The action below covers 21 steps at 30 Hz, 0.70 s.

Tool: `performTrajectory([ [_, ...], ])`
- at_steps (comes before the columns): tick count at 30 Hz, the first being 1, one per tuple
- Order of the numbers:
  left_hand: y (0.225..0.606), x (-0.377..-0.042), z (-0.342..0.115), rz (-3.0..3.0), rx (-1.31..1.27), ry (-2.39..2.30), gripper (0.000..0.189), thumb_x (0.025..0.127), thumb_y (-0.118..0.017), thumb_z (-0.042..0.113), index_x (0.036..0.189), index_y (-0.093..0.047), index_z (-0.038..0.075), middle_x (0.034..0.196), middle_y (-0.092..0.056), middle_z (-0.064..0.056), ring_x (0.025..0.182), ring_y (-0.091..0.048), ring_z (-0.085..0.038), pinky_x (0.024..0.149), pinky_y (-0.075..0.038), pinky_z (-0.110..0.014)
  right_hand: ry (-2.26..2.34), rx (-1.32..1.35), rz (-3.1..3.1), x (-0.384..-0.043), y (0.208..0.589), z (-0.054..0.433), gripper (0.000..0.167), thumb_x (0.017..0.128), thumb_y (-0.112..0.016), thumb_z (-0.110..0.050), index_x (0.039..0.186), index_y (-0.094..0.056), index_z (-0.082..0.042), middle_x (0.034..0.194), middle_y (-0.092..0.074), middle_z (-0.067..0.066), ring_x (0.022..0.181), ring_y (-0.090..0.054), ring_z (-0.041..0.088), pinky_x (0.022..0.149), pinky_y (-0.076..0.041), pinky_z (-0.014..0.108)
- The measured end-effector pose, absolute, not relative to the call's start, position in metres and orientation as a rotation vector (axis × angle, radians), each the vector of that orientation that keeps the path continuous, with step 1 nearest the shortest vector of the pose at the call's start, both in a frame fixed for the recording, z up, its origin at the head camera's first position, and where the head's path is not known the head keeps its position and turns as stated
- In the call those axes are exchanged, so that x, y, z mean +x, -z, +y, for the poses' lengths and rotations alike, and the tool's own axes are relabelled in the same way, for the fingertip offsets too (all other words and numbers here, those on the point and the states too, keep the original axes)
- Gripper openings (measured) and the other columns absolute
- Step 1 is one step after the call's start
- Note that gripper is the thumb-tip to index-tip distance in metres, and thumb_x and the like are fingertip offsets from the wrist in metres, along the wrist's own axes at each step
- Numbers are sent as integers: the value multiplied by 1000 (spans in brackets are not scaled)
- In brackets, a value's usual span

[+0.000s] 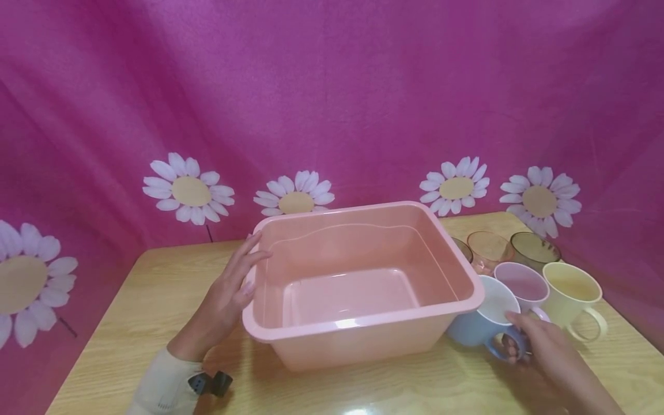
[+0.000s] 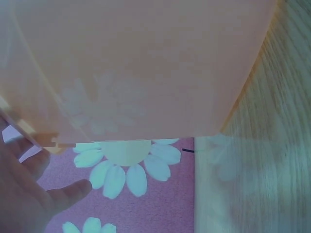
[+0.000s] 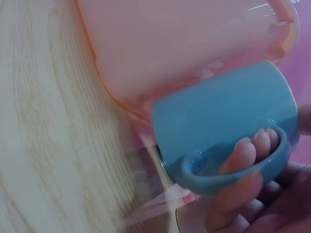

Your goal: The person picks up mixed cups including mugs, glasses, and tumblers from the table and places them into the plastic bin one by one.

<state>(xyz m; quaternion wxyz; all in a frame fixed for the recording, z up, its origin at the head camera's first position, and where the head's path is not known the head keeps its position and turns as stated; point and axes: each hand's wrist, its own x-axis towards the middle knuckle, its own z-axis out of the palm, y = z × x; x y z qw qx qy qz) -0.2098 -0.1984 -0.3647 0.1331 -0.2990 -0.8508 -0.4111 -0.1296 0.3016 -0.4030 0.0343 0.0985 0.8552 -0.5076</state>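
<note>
A pink plastic basin (image 1: 358, 334) stands in the middle of the wooden table. My left hand (image 1: 228, 294) rests on its left rim, fingers spread and mostly straight; in the left wrist view the hand (image 2: 29, 184) shows beside the basin's wall (image 2: 146, 73). With my right hand (image 1: 544, 346) I grip a blue mug (image 1: 472, 328) by its handle, thumb at the rim. The right wrist view has fingers (image 3: 243, 155) passed through the handle of the blue mug (image 3: 223, 111), which is close against the basin's right side.
Right of the basin stand a purple mug (image 1: 521, 282), a yellow mug (image 1: 570, 294), an orange see-through cup (image 1: 490, 248) and a dark see-through cup (image 1: 536, 248). Another dark cup (image 1: 463, 249) is partly hidden by the basin. A magenta daisy-print cloth (image 1: 332, 104) hangs behind the table (image 1: 155, 288).
</note>
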Motion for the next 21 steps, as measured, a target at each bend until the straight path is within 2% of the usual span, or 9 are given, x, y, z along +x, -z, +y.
performTrajectory([
  [10, 364, -210, -199, -2466, -870, 1194, 47, 94, -44, 22, 141, -44, 22, 160, -16, 5, 147, -13, -27, 86, -51, -55, 2070, 145, 2240, -128, 407, 308, 40, 104, -38, -29, 84, -60, -3, 66, -57, 4, 59, -55, 14, 49, -48, 29],
  [16, 364, -209, -198, -2470, -839, 1231, 47, 94, -44, 25, 140, -45, 27, 159, -18, 9, 147, -13, -24, 87, -51, -55, 2166, 158, 2217, -126, 406, 308, 41, 104, -39, -27, 80, -63, -4, 65, -59, 5, 59, -57, 14, 49, -50, 30],
  [21, 364, -209, -198, -2482, -822, 1235, 47, 94, -44, 25, 141, -46, 23, 159, -17, 9, 147, -13, -25, 87, -50, -57, 2301, 88, 2150, -125, 406, 307, 40, 104, -38, -23, 81, -66, -6, 66, -60, 4, 60, -58, 13, 51, -50, 29],
])
